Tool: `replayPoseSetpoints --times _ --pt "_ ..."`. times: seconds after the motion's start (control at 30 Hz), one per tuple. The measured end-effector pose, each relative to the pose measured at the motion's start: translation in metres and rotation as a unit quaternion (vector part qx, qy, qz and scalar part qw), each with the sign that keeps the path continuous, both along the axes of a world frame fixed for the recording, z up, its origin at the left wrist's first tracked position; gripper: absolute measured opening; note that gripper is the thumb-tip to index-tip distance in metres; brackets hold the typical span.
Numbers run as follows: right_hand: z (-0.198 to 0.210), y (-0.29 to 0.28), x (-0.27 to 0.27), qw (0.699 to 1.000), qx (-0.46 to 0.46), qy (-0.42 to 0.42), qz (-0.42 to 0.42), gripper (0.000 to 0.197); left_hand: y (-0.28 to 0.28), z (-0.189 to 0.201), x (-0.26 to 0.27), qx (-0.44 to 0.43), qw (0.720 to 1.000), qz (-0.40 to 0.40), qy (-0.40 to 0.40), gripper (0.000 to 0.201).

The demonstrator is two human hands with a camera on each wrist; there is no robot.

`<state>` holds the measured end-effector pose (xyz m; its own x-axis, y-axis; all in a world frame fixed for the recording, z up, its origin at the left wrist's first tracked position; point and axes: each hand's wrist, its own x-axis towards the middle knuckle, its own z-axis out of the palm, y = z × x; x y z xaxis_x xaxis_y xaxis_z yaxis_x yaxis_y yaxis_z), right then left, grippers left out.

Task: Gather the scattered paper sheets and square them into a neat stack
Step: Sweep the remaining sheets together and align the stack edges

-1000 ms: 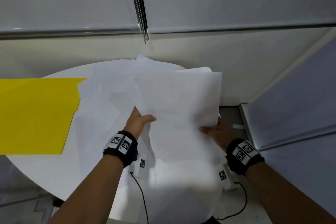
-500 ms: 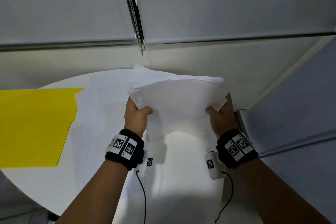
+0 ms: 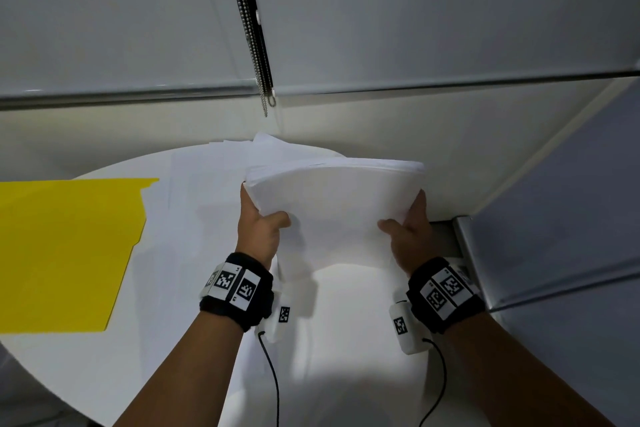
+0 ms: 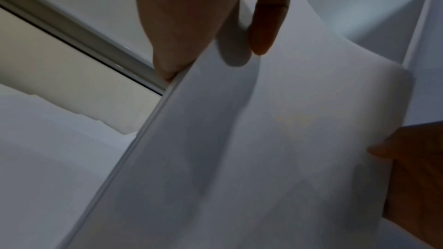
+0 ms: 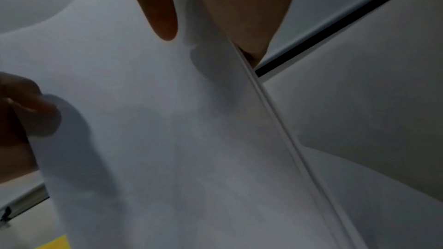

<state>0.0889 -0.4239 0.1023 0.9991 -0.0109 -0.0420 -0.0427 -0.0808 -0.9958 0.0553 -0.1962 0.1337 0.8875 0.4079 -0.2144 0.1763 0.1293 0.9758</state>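
Observation:
A bundle of white paper sheets (image 3: 332,211) is held on end above the round white table (image 3: 363,340), its top edges fairly even. My left hand (image 3: 266,222) grips the bundle's left edge, with the thumb (image 4: 266,26) in front and the fingers behind. At the right edge my right hand (image 3: 401,225) grips the same way, its thumb (image 5: 158,7) lying on the front sheet. More white sheets (image 3: 207,191) lie fanned on the table behind and to the left. The bundle's lower edge is hidden behind my hands.
A yellow folder (image 3: 62,253) lies on the table's left side. A bead chain (image 3: 258,55) hangs from the blinds just beyond the table. A grey metal cabinet (image 3: 554,236) stands close on the right. The wall runs right behind the table.
The sheets went from tilted and spread to an upright bundle. Both hands shifted to its side edges and lifted it. In the last half second little has moved.

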Motion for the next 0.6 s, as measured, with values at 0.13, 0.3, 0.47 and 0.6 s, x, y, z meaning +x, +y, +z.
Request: replayPoseSetpoints --times 0.13,0.3,0.47,0.6 --pt "0.0 -0.001 0.003 0.998 -0.02 -0.034 -0.049 0.038 0.002 0.001 0.003 0.012 1.0 0.0 -0.019 0.057" --pt "0.001 0.009 0.002 0.995 -0.097 -0.008 0.009 0.035 -0.008 -0.001 0.006 0.027 1.0 -0.005 -0.004 0.042" --pt "0.011 0.014 0.002 0.994 -0.093 -0.04 -0.031 0.023 -0.022 0.009 0.004 0.02 0.999 -0.016 -0.022 0.031" --pt "0.014 -0.002 -0.002 0.998 -0.03 -0.061 -0.009 0.044 -0.013 0.012 -0.005 0.037 0.997 -0.029 -0.056 0.043"
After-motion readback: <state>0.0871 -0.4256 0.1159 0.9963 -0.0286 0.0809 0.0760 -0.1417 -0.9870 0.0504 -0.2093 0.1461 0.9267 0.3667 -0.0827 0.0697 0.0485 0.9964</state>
